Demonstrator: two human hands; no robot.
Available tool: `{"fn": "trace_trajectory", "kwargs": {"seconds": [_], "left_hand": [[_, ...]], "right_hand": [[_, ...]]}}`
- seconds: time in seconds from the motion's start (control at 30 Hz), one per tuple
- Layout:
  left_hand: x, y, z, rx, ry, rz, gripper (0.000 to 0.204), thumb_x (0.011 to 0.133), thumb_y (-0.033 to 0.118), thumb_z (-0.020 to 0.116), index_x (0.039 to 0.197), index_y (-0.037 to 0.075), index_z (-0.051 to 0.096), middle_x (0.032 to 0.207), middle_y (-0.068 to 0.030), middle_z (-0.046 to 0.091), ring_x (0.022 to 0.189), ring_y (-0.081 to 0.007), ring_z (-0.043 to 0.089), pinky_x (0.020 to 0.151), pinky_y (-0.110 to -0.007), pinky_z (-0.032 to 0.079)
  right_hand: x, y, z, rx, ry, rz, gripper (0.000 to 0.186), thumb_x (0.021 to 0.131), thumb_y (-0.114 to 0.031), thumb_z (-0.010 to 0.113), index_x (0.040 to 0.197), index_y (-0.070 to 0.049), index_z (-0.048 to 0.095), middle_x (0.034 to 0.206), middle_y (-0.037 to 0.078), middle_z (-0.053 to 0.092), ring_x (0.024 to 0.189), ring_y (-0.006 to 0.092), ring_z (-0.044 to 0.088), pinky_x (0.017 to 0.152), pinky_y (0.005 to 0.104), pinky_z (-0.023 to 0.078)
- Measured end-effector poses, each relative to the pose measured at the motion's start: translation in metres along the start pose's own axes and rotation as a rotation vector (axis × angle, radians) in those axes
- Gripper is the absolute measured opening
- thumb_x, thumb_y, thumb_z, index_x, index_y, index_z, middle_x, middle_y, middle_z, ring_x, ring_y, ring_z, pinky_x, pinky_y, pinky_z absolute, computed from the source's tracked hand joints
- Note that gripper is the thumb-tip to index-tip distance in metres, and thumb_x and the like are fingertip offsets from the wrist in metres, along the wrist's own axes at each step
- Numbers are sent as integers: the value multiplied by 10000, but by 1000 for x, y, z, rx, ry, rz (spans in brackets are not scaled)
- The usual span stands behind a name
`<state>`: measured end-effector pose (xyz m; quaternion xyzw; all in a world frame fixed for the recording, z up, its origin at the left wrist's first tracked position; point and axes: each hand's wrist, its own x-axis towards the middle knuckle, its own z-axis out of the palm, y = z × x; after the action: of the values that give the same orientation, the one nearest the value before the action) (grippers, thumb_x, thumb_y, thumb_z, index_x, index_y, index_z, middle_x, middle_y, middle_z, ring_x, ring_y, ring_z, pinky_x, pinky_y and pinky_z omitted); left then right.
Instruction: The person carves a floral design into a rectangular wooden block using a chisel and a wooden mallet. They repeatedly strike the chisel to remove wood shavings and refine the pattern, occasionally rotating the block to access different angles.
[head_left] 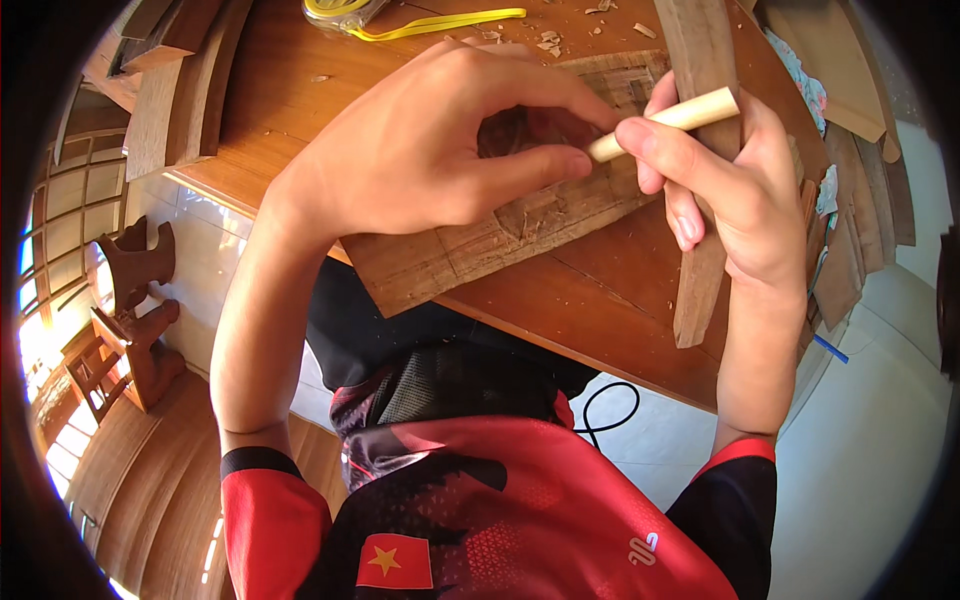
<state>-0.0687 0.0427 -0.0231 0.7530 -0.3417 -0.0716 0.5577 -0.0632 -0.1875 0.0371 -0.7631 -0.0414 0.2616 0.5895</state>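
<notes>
A pale, round wooden dowel slants up to the right above the table. My right hand grips it between thumb and fingers. At its lower left end, the thumb and index fingertip of my left hand close around the tip. Under both hands lies a dark, rough-faced wooden board, its near corner jutting past the table edge. A long narrow wood strip passes beneath my right hand, which hides its middle. Something dark behind my left fingers is partly hidden and I cannot make it out.
A tape measure with yellow tape lies at the far edge of the brown table, near scattered shavings. Wood pieces are stacked at the far left; more boards lean at the right. Wooden furniture stands on the left floor.
</notes>
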Motion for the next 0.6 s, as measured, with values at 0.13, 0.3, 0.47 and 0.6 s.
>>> {"fn": "trace_trajectory", "kwargs": {"seconds": [0.13,0.3,0.47,0.6], "left_hand": [[1,-4,-2,-80,-52,10,230,895,57,730,1117,-3,726,991,-106,738,941,-251,671,893,-372,503],[-4,-2,-4,-71,-44,27,221,892,46,729,1105,-12,725,1012,-116,753,972,-260,683,913,-375,499],[-13,1,-7,71,-1,23,192,890,33,724,1079,-4,726,995,-99,763,954,-262,693,911,-372,498],[-10,-1,-6,115,-27,92,181,896,46,722,1072,6,719,971,-90,754,925,-270,692,890,-373,502]], "right_hand": [[1,-6,2,-25,-25,-8,269,867,-152,796,981,1,606,692,58,641,393,44,462,358,201,368],[-2,-11,9,-155,24,-34,260,857,-155,821,952,-18,621,698,51,651,412,35,461,375,192,344],[-1,-12,15,-200,6,-180,331,926,-218,746,1122,12,609,724,39,603,438,32,448,402,189,352],[-28,-13,-3,34,106,-196,542,1064,-362,464,1377,80,476,878,88,542,450,41,428,408,196,367]]}}
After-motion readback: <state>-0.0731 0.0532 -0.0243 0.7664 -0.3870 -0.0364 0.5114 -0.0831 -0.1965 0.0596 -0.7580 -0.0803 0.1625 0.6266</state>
